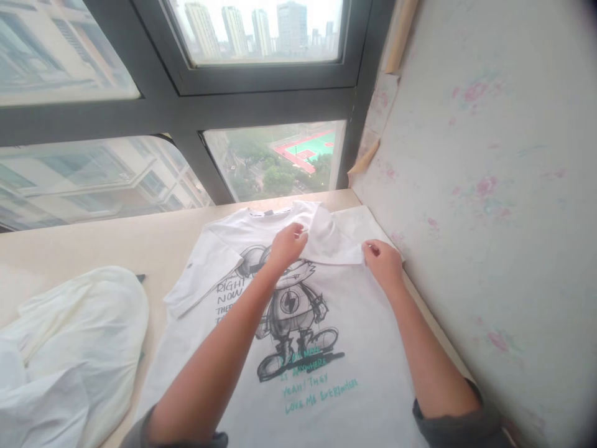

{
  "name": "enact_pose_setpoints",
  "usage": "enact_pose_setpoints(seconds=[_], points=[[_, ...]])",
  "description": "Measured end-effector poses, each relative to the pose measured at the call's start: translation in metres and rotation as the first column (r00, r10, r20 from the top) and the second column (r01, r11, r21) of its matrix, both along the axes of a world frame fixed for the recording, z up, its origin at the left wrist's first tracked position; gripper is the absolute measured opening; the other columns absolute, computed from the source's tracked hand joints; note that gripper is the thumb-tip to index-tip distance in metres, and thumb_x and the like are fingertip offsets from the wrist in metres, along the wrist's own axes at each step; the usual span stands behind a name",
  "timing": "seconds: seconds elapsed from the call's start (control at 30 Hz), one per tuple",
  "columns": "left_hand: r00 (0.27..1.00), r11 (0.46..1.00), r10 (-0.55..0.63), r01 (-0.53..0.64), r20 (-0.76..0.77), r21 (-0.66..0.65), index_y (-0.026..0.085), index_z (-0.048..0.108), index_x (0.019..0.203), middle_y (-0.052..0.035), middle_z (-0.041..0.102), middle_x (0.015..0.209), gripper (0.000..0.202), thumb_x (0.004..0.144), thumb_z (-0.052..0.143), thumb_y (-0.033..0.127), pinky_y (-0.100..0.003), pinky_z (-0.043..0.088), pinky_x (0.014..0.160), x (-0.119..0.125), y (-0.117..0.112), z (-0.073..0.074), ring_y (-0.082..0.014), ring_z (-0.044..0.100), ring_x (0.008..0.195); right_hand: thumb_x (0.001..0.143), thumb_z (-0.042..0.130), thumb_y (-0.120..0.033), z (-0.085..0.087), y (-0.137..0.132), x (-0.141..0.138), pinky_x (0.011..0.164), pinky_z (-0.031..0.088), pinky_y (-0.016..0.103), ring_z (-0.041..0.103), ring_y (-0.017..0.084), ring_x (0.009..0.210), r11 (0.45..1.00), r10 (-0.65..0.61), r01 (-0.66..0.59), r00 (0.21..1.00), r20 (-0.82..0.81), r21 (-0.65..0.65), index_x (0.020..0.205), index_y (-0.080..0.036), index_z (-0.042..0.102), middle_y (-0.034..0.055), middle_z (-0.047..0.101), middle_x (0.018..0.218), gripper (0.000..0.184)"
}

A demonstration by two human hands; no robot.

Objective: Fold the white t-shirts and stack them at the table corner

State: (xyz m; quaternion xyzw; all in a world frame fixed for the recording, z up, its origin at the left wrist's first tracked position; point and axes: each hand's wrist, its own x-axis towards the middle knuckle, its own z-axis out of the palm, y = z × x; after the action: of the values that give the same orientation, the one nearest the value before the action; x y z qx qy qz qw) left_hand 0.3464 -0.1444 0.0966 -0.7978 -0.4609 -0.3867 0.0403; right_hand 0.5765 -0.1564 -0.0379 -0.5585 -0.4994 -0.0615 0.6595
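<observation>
A white T-shirt [326, 373] with a black cartoon figure and green lettering lies face up on a beige sill. Its right sleeve [336, 239] is folded inward over the chest. My left hand [286, 246] pinches the inner edge of that folded sleeve near the collar. The outer corner of the same fold is pinched by my right hand [385, 261], close to the wall. The shirt's left sleeve [200, 277] lies folded in on the other side.
A crumpled white garment [69, 348] lies on the sill [153, 239] to the left. A floral-papered wall [489, 205] rises right beside the shirt. Dark-framed windows [261, 102] stand behind the sill, looking down on buildings.
</observation>
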Motion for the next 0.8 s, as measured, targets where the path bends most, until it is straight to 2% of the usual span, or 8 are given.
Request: enact_pose_setpoints(seconds=[0.1, 0.17, 0.3, 0.4, 0.5, 0.63, 0.8], points=[[1.0, 1.0, 0.014, -0.014, 0.003, 0.001, 0.017, 0.06, 0.12, -0.0118, 0.069, 0.118, 0.036, 0.088, 0.058, 0.034, -0.035, 0.046, 0.096, 0.03, 0.038, 0.027, -0.0241, 0.064, 0.107, 0.082, 0.052, -0.026, -0.009, 0.01, 0.001, 0.084, 0.049, 0.035, 0.063, 0.023, 0.09, 0.99, 0.036, -0.041, 0.999, 0.037, 0.138, 0.104, -0.019, 0.072, 0.0097, 0.071, 0.108, 0.03], [1.0, 1.0, 0.012, -0.012, 0.008, -0.01, 0.017, 0.058, 0.123, -0.0131, 0.068, 0.12, 0.041, 0.088, 0.06, 0.036, -0.036, 0.045, 0.097, 0.049, 0.058, 0.041, -0.0253, 0.063, 0.11, 0.078, 0.051, -0.021, -0.012, 0.014, 0.004, 0.089, 0.05, 0.037, 0.063, 0.024, 0.099, 0.983, 0.101, -0.109, 0.993, 0.06, 0.148, 0.112, -0.019, 0.069, 0.0098, 0.07, 0.114, 0.039], [1.0, 0.996, 0.001, 0.001, 0.018, -0.086, 0.015, 0.061, 0.119, -0.0136, 0.069, 0.112, 0.042, 0.082, 0.066, 0.036, -0.036, 0.048, 0.09, 0.075, 0.089, 0.058, -0.0268, 0.064, 0.104, 0.081, 0.052, -0.024, -0.011, 0.015, 0.008, 0.094, 0.049, 0.04, 0.063, 0.025, 0.105, 0.976, 0.171, -0.185, 0.979, 0.113, 0.118, 0.11, -0.022, 0.069, 0.0086, 0.071, 0.112, 0.034], [0.999, 0.985, -0.028, 0.033, 0.036, -0.167, 0.016, 0.066, 0.113, -0.0116, 0.07, 0.105, 0.04, 0.075, 0.072, 0.03, -0.032, 0.051, 0.079, 0.083, 0.103, 0.068, -0.0246, 0.066, 0.093, 0.083, 0.053, -0.028, -0.007, 0.013, 0.008, 0.088, 0.052, 0.038, 0.065, 0.024, 0.097, 0.969, 0.207, -0.218, 0.973, 0.097, 0.115, 0.1, -0.023, 0.07, 0.0077, 0.072, 0.105, 0.024], [0.992, 0.972, -0.087, 0.104, 0.087, -0.211, 0.017, 0.068, 0.113, -0.0101, 0.07, 0.102, 0.041, 0.074, 0.073, 0.027, -0.03, 0.051, 0.074, 0.089, 0.11, 0.078, -0.0212, 0.066, 0.085, 0.084, 0.052, -0.029, -0.004, 0.012, 0.008, 0.08, 0.053, 0.035, 0.066, 0.022, 0.086, 0.971, 0.206, -0.213, 0.976, 0.068, 0.112, 0.09, -0.023, 0.069, 0.0076, 0.072, 0.096, 0.019], [0.973, 0.967, -0.115, 0.155, 0.198, -0.201, 0.017, 0.067, 0.119, -0.0101, 0.07, 0.108, 0.04, 0.08, 0.069, 0.03, -0.029, 0.051, 0.076, 0.095, 0.121, 0.084, -0.018, 0.066, 0.087, 0.085, 0.049, -0.029, -0.004, 0.012, 0.009, 0.077, 0.053, 0.034, 0.067, 0.022, 0.081, 0.99, 0.105, -0.1, 0.993, -0.049, 0.098, 0.096, -0.022, 0.07, 0.009, 0.073, 0.095, 0.024], [0.963, 0.971, -0.071, 0.126, 0.259, -0.202, 0.015, 0.063, 0.118, -0.0096, 0.066, 0.115, 0.035, 0.09, 0.064, 0.037, -0.036, 0.055, 0.08, 0.101, 0.145, 0.074, -0.0183, 0.065, 0.093, 0.088, 0.043, -0.028, -0.007, 0.012, 0.009, 0.086, 0.051, 0.04, 0.068, 0.027, 0.093, 0.997, 0.001, 0.003, 0.999, -0.042, 0.08, 0.101, -0.022, 0.073, 0.011, 0.074, 0.105, 0.033]])
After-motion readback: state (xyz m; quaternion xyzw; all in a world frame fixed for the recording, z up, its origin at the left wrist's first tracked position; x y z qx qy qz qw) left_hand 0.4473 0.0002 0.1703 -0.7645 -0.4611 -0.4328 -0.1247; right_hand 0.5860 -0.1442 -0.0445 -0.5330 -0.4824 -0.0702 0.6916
